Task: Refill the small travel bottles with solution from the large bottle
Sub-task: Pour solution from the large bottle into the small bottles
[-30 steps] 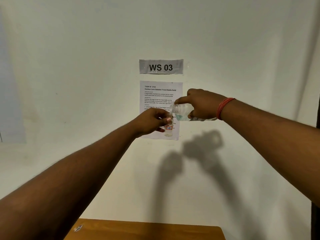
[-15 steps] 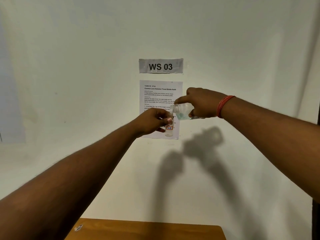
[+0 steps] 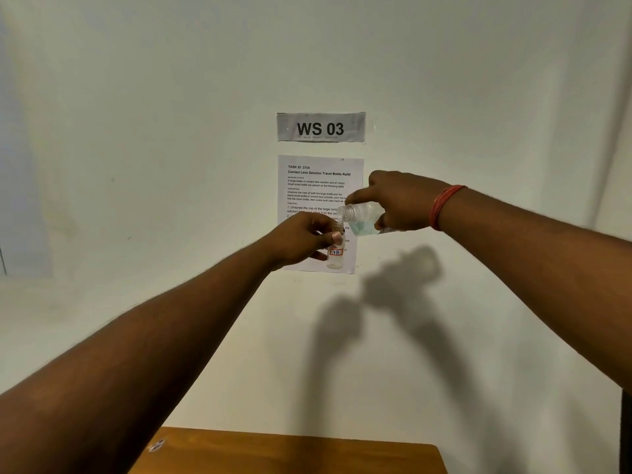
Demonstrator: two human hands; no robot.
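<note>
Both arms are stretched out at chest height in front of a white wall. My left hand [image 3: 301, 239] grips a small clear travel bottle [image 3: 335, 258] upright by its upper part; a red-edged label reading 17B shows on it. My right hand [image 3: 400, 200] holds the large clear bottle [image 3: 362, 218] tipped on its side, its open threaded mouth pointing left just above the small bottle's mouth. Pale blue liquid lies in the large bottle's lower side. No caps are visible.
A wooden table [image 3: 294, 453] edge shows at the bottom centre. On the wall hang a sign reading WS 03 [image 3: 320, 127] and a printed task sheet [image 3: 307, 186] behind the hands. A red thread band [image 3: 444, 206] circles my right wrist.
The view has shifted slightly; both hands keep the same grip, and the large bottle stays tilted over the small one.
</note>
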